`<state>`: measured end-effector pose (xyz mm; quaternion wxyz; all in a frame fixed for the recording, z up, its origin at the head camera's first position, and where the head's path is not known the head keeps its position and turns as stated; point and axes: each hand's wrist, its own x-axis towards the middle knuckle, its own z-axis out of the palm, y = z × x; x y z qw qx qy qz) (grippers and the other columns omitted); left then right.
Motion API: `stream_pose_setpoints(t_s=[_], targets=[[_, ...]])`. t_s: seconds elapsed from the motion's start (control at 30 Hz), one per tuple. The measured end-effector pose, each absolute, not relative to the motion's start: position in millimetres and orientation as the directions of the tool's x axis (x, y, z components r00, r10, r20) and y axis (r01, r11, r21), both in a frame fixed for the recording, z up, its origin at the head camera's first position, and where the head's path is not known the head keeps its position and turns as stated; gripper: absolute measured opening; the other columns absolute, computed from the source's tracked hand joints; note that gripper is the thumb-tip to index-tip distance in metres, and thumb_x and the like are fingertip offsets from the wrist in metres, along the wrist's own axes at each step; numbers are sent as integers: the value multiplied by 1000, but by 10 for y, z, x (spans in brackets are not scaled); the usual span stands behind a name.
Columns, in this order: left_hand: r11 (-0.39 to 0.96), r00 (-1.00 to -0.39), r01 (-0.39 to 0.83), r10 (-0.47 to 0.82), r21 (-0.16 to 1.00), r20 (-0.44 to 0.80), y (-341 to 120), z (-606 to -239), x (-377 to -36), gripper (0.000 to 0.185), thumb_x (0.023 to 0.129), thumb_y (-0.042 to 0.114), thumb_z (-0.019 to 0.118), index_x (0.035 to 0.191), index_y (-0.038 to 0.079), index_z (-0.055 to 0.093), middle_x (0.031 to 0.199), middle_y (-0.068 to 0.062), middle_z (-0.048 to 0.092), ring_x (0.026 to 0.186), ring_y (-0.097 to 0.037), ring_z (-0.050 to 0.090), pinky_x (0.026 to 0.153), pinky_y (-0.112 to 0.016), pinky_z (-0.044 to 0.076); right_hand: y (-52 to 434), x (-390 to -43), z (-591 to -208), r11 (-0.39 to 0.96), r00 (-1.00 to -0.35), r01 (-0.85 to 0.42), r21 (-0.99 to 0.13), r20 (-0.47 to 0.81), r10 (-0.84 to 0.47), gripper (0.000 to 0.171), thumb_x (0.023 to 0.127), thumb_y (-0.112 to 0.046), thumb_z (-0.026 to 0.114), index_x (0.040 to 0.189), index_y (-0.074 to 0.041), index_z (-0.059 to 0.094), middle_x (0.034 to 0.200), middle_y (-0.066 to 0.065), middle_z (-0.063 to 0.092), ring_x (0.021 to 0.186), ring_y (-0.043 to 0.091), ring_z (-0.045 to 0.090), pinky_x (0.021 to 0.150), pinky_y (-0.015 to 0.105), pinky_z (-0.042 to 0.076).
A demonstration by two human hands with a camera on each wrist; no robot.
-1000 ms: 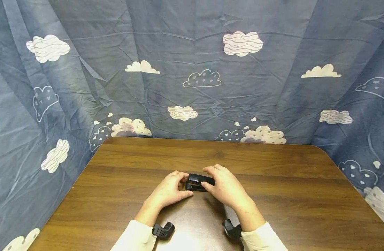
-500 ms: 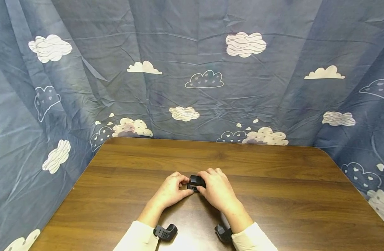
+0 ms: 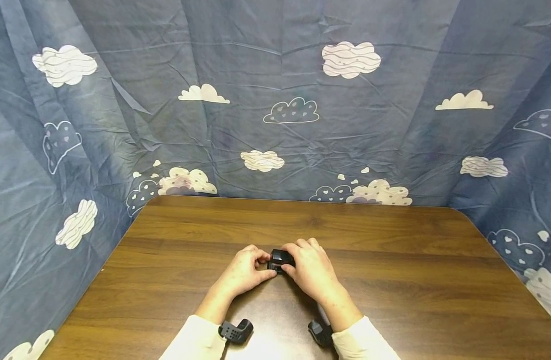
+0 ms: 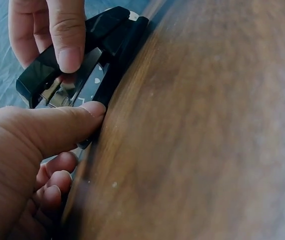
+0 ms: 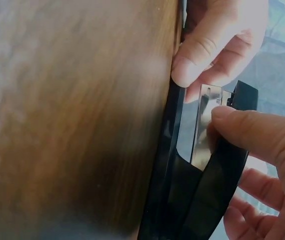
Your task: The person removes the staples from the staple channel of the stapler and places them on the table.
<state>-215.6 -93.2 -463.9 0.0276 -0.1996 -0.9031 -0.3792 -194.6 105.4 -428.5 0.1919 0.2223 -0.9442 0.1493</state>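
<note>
In the head view, low in the middle of the frame, my left hand (image 3: 245, 272) and right hand (image 3: 312, 270) are both grasping the black stapler (image 3: 281, 260) on the tabletop (image 3: 392, 280). In the left wrist view, my thumb (image 4: 67, 35) is pressing its top, so it could snap shut on a fingertip. In the right wrist view, my fingertip (image 5: 222, 114) is sitting beside the metal magazine (image 5: 202, 125), risking a pinch.

Wooden table (image 3: 392, 280) bare on far strip, left side and right side; hands could pass there freely. Only obstacle on top: black stapler (image 3: 281, 260), mid-table toward near edge, closed in by left hand (image 3: 246, 272) on its left end and right hand (image 3: 309, 270) on its right. No gap between hands and stapler. Forearms take up near-centre approach; wrist mounts (image 3: 235, 331) sit low near table edge. Cloud-print curtain (image 3: 275, 125) walls off back and both sides, just beyond table edges.
</note>
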Motion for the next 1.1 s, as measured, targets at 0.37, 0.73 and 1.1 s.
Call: stream_pose_setpoints(t_s=[0.37, 0.73, 1.1], targets=[[640, -924, 366, 333, 676, 185, -928, -4638, -2169, 27, 81, 25, 85, 103, 12, 76, 92, 3, 62, 82, -9, 55, 74, -22, 46, 1190, -1970, -4107, 842, -868, -446, -303, 377, -324, 37, 79, -27, 88, 110, -15, 72, 102, 4, 75, 92, 26, 65, 86, 43, 54], [642, -919, 382, 336, 665, 204, -928, -4644, -2178, 29, 79, 25, 87, 102, 10, 77, 89, 1, 63, 80, -8, 55, 72, -22, 47, 1359, -2000, -3952, 838, -936, -333, -432, 257, -240, 30, 81, -27, 86, 105, -18, 70, 97, -2, 73, 94, 21, 69, 83, 44, 55], [646, -922, 377, 331, 664, 201, -924, -4655, -2185, 29, 78, 24, 87, 101, 9, 77, 90, 2, 63, 80, -9, 55, 72, -22, 46, 1433, -2014, -3900, 823, -961, -267, -501, 196, -193, 29, 79, -26, 83, 102, -19, 67, 95, 0, 76, 91, 20, 74, 79, 43, 58]])
